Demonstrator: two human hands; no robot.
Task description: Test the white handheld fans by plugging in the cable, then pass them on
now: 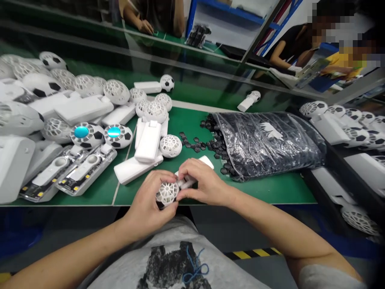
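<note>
Near the table's front edge, my left hand [152,198] is wrapped round the ball-shaped head of a white device [167,193] with a lattice pattern. My right hand [200,182] grips the same device at its right side, thumb and fingers at the joint between head and handle. Part of the white handle shows beyond my right fingers. Small black pieces [197,146] lie scattered behind my hands, beside an open clear bag [270,140] full of them. Just left of my hands rests a white handle [136,168], with another white device [148,140] on it.
Many white ball-headed devices [86,108] are heaped on the left of the green table [180,116]. Two have bright blue discs. More fill a black tray [325,172] at the right. Behind a clear panel, people sit at other benches.
</note>
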